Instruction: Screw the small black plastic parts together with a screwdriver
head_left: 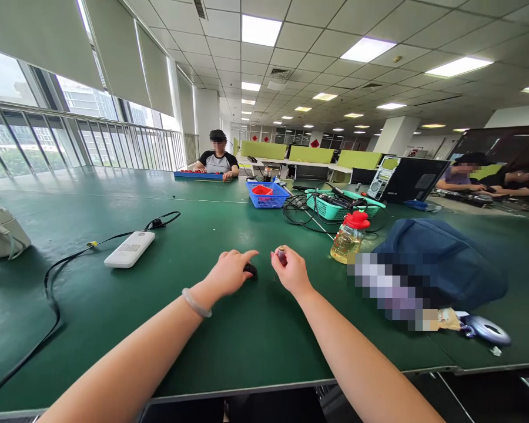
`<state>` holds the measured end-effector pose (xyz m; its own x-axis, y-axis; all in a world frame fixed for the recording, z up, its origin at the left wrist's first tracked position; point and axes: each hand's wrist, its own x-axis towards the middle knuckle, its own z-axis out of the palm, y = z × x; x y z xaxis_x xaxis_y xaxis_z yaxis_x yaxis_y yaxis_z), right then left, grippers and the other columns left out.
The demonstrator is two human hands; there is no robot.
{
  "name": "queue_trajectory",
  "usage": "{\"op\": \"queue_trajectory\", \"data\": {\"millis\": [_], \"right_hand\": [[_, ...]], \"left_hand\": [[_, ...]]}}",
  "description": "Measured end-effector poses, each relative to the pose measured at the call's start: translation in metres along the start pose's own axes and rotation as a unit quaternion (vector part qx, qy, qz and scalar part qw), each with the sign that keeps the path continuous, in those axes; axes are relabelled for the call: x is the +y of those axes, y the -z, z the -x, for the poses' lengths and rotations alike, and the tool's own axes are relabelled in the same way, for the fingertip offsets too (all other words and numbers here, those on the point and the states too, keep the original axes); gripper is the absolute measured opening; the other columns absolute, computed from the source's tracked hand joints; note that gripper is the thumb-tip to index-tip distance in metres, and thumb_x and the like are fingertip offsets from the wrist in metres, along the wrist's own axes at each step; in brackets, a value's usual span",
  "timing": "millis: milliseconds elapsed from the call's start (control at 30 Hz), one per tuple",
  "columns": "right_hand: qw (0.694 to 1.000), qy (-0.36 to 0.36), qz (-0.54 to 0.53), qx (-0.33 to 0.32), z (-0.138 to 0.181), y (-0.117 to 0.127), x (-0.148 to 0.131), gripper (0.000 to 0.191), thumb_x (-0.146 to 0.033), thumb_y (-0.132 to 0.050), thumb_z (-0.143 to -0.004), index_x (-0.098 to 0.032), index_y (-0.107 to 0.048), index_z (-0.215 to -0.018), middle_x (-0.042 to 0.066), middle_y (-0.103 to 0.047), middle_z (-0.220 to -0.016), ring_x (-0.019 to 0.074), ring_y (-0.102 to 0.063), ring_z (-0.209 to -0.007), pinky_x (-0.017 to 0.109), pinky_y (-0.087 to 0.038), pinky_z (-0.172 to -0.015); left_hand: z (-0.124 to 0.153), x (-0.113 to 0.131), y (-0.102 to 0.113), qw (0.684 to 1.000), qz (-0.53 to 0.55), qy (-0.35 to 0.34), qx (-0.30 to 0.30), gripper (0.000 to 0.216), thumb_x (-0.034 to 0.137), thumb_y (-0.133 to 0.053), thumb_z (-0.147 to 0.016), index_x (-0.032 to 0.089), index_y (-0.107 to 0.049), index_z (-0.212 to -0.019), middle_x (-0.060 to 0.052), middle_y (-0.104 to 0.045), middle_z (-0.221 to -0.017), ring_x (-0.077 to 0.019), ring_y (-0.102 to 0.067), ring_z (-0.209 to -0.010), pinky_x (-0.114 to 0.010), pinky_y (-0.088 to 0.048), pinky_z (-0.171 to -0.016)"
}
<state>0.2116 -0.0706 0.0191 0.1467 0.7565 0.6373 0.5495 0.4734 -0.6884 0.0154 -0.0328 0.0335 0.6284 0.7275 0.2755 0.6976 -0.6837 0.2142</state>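
Over the middle of the green table (220,346), my left hand (229,273) has its index finger stretched out. A small black rounded object (250,270) sits between its thumb and fingers; its kind I cannot make out. A little to the right, my right hand (293,271) is closed around a small tool with a brownish-purple handle (281,254). A thin shaft seems to point down from it, like a screwdriver or an awl. The two hands are apart, with a short gap of table between them.
Left lie a white power bank-like box (130,249), a black cable (55,305) and a pale bag (2,232). Ahead are a blue basket (268,200) and a green basket (330,208) of cables. Right are a red-lidded jar (348,241) and a navy bag (441,258). People sit beyond.
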Motion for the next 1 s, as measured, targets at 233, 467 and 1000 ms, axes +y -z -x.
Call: {"op": "queue_trajectory", "data": {"millis": [233,467,1000], "right_hand": [[0.965,-0.134,-0.223,-0.020,-0.011,0.005,0.015,0.055,-0.069,-0.055,-0.081,-0.022,-0.042,-0.055,-0.005,-0.042,-0.050,0.0086,-0.037,-0.039,0.023,-0.031,-0.040],[0.976,-0.024,-0.205,-0.073,-0.003,0.005,-0.010,0.049,-0.057,-0.055,-0.089,-0.020,-0.057,-0.058,-0.001,-0.052,-0.057,0.0122,-0.051,-0.050,0.027,-0.043,-0.053],[0.983,0.178,-0.045,-0.021,0.009,0.000,-0.022,0.040,-0.042,-0.057,-0.092,-0.021,-0.059,-0.058,0.002,-0.058,-0.063,0.0141,-0.055,-0.058,0.027,-0.045,-0.056]], "left_hand": [[0.009,-0.006,-0.022,0.995,0.074,0.057,-0.047,0.065,0.035,-0.063,-0.083,0.031,-0.039,-0.143,-0.006,-0.063,-0.127,-0.0283,-0.046,-0.127,-0.044,-0.036,-0.106],[0.003,-0.010,-0.024,0.993,0.094,0.067,0.001,0.040,0.036,-0.066,-0.081,0.025,-0.063,-0.119,-0.005,-0.066,-0.121,-0.0282,-0.047,-0.124,-0.042,-0.038,-0.107],[0.000,-0.014,-0.029,0.993,0.105,0.046,0.017,0.031,0.038,-0.068,-0.078,0.024,-0.069,-0.106,-0.004,-0.072,-0.108,-0.0274,-0.054,-0.113,-0.040,-0.044,-0.101]]}}
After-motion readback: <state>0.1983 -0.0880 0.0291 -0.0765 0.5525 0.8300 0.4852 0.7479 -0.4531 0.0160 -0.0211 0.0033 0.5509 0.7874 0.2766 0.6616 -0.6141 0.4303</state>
